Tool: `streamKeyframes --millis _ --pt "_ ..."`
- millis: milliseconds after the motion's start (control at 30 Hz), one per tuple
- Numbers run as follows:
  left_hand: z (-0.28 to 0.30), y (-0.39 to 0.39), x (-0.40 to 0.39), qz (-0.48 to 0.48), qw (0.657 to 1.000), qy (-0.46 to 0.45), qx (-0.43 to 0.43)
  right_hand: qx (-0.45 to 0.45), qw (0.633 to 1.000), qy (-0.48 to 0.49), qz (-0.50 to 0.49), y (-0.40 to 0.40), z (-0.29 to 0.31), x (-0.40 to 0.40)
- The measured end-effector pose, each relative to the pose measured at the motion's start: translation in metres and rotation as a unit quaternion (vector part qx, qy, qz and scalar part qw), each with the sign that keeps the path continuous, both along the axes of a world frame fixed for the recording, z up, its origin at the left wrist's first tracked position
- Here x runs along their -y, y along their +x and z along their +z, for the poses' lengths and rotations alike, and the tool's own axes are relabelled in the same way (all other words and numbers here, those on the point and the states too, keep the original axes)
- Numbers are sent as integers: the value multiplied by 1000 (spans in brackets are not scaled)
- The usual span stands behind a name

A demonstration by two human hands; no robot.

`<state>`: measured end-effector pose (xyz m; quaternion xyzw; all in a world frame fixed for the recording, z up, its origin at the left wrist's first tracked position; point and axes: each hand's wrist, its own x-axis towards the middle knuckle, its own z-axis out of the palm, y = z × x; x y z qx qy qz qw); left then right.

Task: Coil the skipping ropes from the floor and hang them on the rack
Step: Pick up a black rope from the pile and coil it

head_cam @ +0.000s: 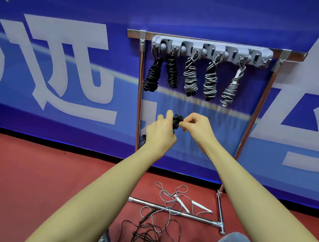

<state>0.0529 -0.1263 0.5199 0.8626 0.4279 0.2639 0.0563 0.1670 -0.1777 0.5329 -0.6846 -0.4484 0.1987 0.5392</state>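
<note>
Red sports flooring [39,179] fills the near ground, and on it, just in front of the person's knees, lie the ropes not yet dealt with: a loose black rope [148,230] tangled nearest the camera, and a loose grey rope [170,198] with white handles, draped over the rack's chrome base bar [177,212]. Whether the black tangle is one rope or two cannot be told.

Higher up, both forearms reach forward and the hands meet in front of the rack. The left hand [160,132] is curled round a small black bundle [177,120], holding it from the side, while the right hand [197,127] pinches the same bundle from the other side, fingers bent in. It looks like a coil being finished or tied off, though most of it is hidden behind the fingers.

Beyond the hands stands the rack [256,108], a chrome frame carrying a grey hook strip [211,49] along its top. Five coiled ropes hang from it: two black coils [161,74] at the left and three grey coils [209,81] to their right. Behind everything runs a blue banner [65,59] with large pale lettering.

By this showing the task is well past halfway: five hung, one in hand, at least two left on the floor.
</note>
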Motion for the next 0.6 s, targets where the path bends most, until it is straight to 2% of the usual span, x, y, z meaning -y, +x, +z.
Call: streamKeyframes --millis 333,433,600 --pt "-1 -3 4 -16 999 18 30 134 990 23 -46 -5 -7 -3" --pt "2 -1 2 -26 997 -21 64 190 979 49 -53 -8 -6 -3" --pt "4 -1 -1 -64 989 -108 83 209 975 56 -49 -4 -7 -3"
